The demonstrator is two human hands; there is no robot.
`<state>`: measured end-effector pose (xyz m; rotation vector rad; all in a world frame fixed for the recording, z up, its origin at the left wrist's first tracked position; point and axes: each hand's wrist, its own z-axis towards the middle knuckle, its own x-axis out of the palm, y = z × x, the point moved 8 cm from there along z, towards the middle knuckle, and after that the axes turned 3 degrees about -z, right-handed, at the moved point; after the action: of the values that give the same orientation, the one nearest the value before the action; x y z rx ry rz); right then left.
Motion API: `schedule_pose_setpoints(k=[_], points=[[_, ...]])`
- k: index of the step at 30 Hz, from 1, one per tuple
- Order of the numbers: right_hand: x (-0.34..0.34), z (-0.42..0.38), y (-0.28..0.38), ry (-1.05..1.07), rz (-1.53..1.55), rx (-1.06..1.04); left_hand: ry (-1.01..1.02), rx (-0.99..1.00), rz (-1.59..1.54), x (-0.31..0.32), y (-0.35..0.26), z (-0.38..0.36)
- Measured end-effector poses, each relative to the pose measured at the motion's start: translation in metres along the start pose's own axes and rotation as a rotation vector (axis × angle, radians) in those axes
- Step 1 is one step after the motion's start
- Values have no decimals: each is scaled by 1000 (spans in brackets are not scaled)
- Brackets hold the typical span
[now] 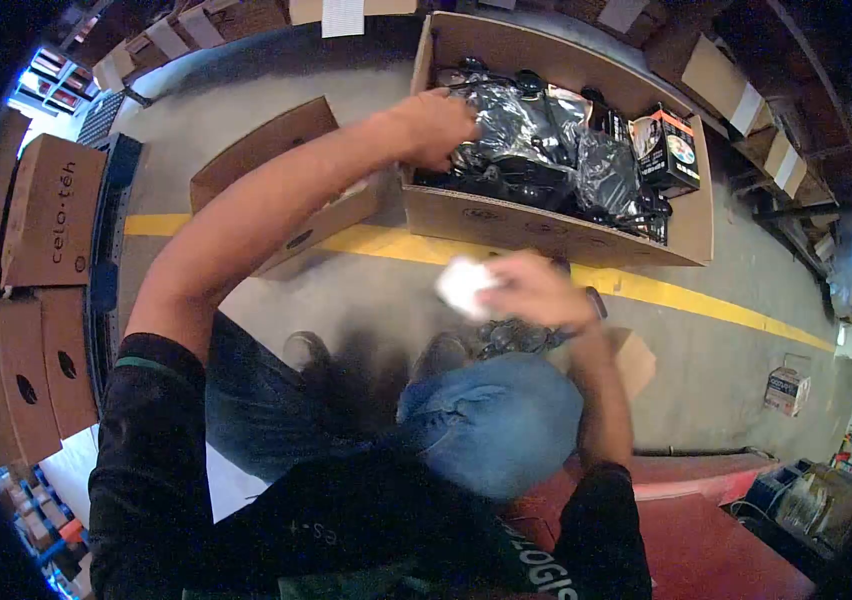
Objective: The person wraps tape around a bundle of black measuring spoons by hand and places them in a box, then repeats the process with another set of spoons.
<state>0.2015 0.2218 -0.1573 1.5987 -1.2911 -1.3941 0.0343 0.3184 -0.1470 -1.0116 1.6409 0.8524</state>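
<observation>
My left hand [436, 130] reaches over the near left side of a large cardboard box [546, 232]. Its fingers curl down among black items wrapped in clear plastic [506, 120], and whatever is in them is hidden. Over the floor in front of my knees, my right hand [541, 295] grips a small white object [468, 287], too smeared by motion to tell its kind. Below that hand, a cluster of black items [511, 338] shows near my jeans-covered knee. A black and orange printed carton [668, 152] stands at the right end of the large box.
Left of the large box is a smaller open carton [266, 150], partly behind my left arm. A yellow line [706, 310] crosses the floor. Stacked cardboard boxes [51, 215] stand at far left, a small carton [787, 390] at right. A red surface [716, 545] lies at lower right.
</observation>
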Motion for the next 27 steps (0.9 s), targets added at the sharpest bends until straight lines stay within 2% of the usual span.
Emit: schedule_pose_setpoints(k=[1, 2, 3, 4, 5, 6, 7, 9, 10, 11, 13, 14, 15, 18, 19, 21, 23, 24, 27], points=[[38, 20, -44, 91, -150, 88, 158, 5, 141, 28, 0, 17], [73, 36, -66, 75, -235, -50, 164, 22, 166, 51, 3, 30], [111, 48, -108, -188, -474, -187, 182, -24, 187, 72, 11, 40], [163, 72, -165, 104, -647, 137, 198, -67, 209, 87, 18, 48], [198, 77, -196, 227, -754, 136, 211, -110, 232, 99, 28, 56], [222, 78, -206, 353, -860, 137, 123, -124, 237, 88, 25, 52], [239, 87, -202, 108, -934, -87, 133, -90, 305, 82, 18, 51], [230, 89, -182, -208, -848, -354, 164, -35, 441, 69, 18, 49], [209, 85, -152, -272, -699, -386, 48, 65, 442, 52, 16, 40], [187, 77, -117, -337, -547, -408, 96, 16, 372, 51, 20, 38], [112, 50, -62, -481, -669, -421, 182, -76, 238, 47, 30, 40], [66, 30, -35, -554, -734, -426, 72, 59, 267, 36, 28, 39], [8, 3, -13, -735, -611, -306, 62, 43, 272, 22, 27, 39], [-135, -84, 10, -1310, -633, -112, 92, -27, 201, -26, 25, 23], [-175, -90, 26, -1163, -606, 14, 109, -29, 138, -41, 25, 16], [-223, -96, -40, -845, -574, 214, 144, -31, 26, -65, 25, 6], [-230, -99, -116, -548, -802, 227, 56, -46, -175, -79, 36, 4], [-220, -89, -117, -393, -909, 233, 16, -22, -246, -85, 40, 3], [-215, -87, -131, -260, -844, 628, -188, -15, -350, -98, 55, -6]])
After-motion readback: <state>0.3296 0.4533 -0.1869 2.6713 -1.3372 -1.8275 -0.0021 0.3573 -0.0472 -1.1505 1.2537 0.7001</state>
